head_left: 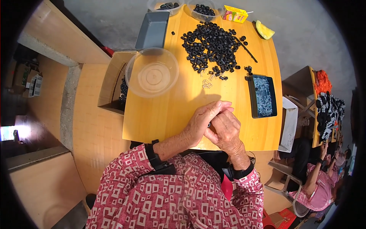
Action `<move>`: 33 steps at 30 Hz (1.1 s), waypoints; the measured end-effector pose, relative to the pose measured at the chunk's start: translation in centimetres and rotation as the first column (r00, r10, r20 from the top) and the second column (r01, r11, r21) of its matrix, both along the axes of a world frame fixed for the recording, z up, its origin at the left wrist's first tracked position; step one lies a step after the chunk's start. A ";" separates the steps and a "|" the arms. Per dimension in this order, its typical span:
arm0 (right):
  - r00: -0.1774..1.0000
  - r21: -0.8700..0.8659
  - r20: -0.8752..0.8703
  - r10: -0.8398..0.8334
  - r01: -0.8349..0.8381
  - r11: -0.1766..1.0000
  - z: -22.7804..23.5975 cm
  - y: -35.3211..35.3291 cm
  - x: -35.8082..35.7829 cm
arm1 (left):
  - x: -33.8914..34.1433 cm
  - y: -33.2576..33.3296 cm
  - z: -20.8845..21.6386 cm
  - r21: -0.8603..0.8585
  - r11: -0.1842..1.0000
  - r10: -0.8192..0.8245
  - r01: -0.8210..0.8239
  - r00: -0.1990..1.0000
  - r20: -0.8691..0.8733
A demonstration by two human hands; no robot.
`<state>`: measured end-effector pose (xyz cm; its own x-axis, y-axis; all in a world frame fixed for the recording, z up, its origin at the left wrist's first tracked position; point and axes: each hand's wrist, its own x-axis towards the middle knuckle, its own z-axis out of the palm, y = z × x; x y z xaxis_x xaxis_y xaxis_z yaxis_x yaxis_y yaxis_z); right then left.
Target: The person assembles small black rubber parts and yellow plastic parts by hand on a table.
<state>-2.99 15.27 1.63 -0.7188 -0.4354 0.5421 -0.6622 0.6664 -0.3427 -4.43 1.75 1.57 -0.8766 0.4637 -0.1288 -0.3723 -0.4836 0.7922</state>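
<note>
My left hand [204,119] and my right hand [225,128] are pressed together over the near edge of the yellow wooden table [167,118]. The left one cups against the right, whose fingers are curled in. Between them shows a small dark spot, perhaps a black piece; the palms hide the rest. Beyond my hands lies a heap of small black ring-shaped parts [213,44]. At its near side is a small scatter of tiny pale pieces [207,83]. To the right, a black tray [252,100] holds many tiny whitish bits.
A see-through round tub [167,86] and a grey rectangular bin [138,38] stand left. Two tubs of black parts, a yellow drink carton [235,14] and a melon slice [264,30] are at the far edge. A cardboard box [110,89] is left; people sit at the right.
</note>
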 end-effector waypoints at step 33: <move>0.996 -0.107 0.081 0.047 -0.039 0.994 -0.4 0.6 1.5 | 1.1 0.6 -0.8 0.006 0.978 -0.208 0.208 0.977 0.050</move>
